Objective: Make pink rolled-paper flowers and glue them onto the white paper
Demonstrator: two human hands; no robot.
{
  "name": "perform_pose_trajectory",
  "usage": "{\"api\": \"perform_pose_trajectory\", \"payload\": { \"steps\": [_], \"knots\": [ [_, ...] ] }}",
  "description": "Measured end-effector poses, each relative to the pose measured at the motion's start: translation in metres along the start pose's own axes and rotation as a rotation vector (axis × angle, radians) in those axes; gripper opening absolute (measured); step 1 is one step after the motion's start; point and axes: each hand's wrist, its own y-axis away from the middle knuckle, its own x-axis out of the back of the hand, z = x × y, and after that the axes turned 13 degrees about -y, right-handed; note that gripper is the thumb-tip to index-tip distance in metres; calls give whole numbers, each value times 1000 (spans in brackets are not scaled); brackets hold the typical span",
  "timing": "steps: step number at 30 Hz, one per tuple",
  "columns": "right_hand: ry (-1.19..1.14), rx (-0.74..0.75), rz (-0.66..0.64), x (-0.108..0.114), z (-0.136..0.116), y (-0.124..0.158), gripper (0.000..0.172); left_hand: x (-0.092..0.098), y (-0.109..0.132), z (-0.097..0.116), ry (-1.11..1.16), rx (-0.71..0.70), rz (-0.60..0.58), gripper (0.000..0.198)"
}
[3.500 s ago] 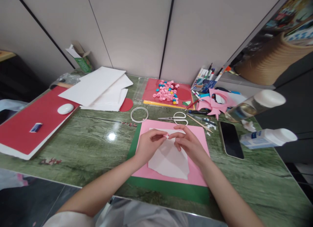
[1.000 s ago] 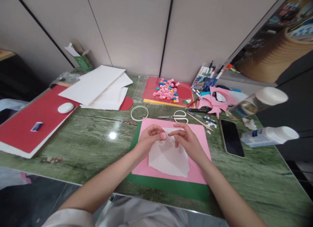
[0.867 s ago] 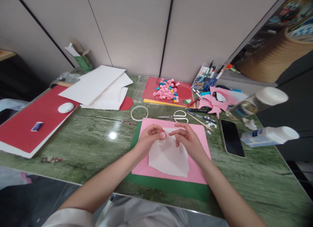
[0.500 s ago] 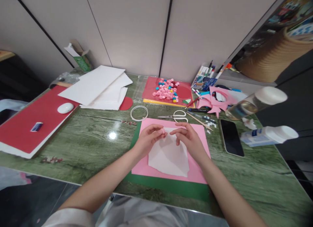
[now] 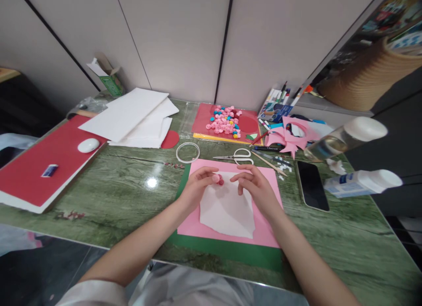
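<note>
My left hand (image 5: 199,186) pinches a small pink rolled paper flower (image 5: 220,180) between thumb and fingertips; its darker spiral side faces right. Just across from it, my right hand (image 5: 254,186) hovers with fingers curved and apart, touching nothing that I can see. Below both hands lies a white sheet of paper (image 5: 227,213) with a torn lower edge. It rests on a pink sheet (image 5: 267,235), which in turn lies on a green sheet (image 5: 227,251). White-handled scissors (image 5: 242,156) and a roll of clear tape (image 5: 178,153) lie beyond the hands.
Several small pink, blue and yellow paper flowers (image 5: 224,123) are heaped on red sheets at the back. To the right are a phone (image 5: 312,186), bottles (image 5: 362,183) and pink paper scraps (image 5: 292,139). White sheets (image 5: 128,114) and a red board (image 5: 29,174) lie left.
The paper flower has turned in my left fingers, so its darker side now shows. My right hand has barely moved.
</note>
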Motion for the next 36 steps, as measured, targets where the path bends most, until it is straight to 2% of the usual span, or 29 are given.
{"api": "perform_pose_trajectory", "payload": {
  "steps": [6, 12, 18, 23, 31, 36],
  "knots": [
    [-118, -35, -26, 5, 3, -1, 25, 1, 1, 0, -21, -20, 11, 24],
    [-134, -47, -31, 4, 3, -1, 25, 2, 2, -1, -65, -29, 17, 24],
    [-133, -57, -26, 2, 2, -1, 27, 1, 5, 1, -72, -48, -27, 21],
    [-125, -58, -28, 1, 3, -1, 25, 0, 8, 1, -169, -78, -73, 19],
    [3, -19, -75, -4, 4, 1, 23, -2, 8, 0, -394, -172, -175, 23],
    [113, -17, -88, -6, 11, 1, 26, -7, 7, -4, -368, -67, -153, 26]
  ]
}}
